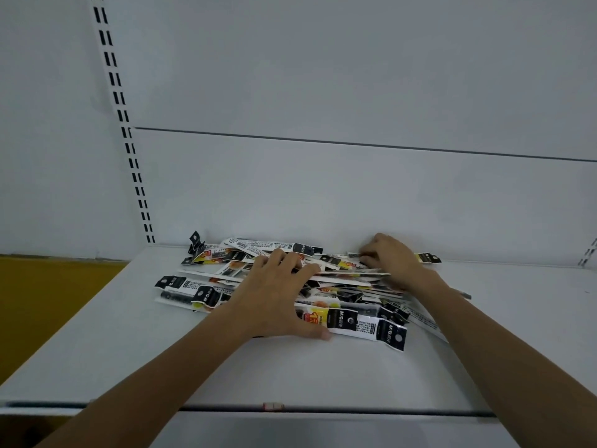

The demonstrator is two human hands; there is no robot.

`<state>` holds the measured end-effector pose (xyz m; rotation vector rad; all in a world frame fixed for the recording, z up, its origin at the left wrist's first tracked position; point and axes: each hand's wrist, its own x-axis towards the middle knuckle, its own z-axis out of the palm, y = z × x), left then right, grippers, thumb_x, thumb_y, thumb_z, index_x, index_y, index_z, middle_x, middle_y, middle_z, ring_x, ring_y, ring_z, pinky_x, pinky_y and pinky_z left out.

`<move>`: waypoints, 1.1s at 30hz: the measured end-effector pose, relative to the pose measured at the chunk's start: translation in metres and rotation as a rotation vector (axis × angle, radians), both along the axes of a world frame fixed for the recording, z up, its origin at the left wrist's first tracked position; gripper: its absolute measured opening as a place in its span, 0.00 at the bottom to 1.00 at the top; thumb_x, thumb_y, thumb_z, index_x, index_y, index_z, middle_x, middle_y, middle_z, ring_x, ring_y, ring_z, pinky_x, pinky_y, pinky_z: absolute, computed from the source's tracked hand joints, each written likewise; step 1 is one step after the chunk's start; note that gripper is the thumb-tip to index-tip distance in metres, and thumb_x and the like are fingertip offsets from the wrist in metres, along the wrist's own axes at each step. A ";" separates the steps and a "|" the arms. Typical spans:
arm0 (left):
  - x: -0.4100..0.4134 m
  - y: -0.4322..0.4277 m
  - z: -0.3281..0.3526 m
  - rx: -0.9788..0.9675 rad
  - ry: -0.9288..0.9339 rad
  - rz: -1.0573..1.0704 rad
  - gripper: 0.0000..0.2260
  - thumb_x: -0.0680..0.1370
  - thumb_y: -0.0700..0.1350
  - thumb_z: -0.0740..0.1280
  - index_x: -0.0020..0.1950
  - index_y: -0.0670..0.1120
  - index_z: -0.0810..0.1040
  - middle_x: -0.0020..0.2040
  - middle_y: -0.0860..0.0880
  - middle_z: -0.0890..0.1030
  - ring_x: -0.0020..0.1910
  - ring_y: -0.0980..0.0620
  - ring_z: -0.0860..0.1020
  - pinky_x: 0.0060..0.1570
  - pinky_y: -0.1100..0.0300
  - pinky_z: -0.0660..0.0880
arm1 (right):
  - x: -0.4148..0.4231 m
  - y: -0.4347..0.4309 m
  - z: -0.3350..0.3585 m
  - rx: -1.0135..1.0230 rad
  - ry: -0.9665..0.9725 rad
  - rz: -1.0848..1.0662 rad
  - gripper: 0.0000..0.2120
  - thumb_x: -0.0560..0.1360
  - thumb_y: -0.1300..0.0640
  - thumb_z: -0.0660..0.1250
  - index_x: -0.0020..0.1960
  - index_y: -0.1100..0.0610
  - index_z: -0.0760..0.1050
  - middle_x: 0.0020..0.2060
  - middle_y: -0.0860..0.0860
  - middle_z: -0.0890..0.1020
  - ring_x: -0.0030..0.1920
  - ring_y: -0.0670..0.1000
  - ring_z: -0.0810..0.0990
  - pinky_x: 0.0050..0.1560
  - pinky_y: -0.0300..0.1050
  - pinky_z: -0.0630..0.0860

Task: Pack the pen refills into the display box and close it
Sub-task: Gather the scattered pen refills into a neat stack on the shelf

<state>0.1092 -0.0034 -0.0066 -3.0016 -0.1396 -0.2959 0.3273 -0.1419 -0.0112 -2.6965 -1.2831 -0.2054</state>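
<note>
Loosely heaped, long white-and-black plastic pen-refill packets (355, 318) lie near the back edge of the white shelf (290, 367). The left hand (274, 292) presses spread-fingered on them, and the right hand (391, 257) pinches some at the rear.

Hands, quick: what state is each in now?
Left hand: open, flat on the pile of black-and-white plastic refill packets.
Right hand: fingers curled on them; grip unclear.

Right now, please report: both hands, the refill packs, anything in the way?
Left hand spread on the refill packs. Right hand at pile's far side, fingers curled, grip unclear. Packs loose on shelf; no display box in view.
</note>
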 end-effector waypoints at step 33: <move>0.001 0.002 -0.003 0.010 0.013 0.013 0.47 0.62 0.78 0.54 0.72 0.51 0.53 0.69 0.51 0.62 0.68 0.48 0.59 0.67 0.48 0.58 | -0.008 0.010 -0.001 -0.003 0.075 0.044 0.14 0.78 0.52 0.60 0.57 0.59 0.78 0.56 0.55 0.79 0.57 0.57 0.76 0.57 0.52 0.73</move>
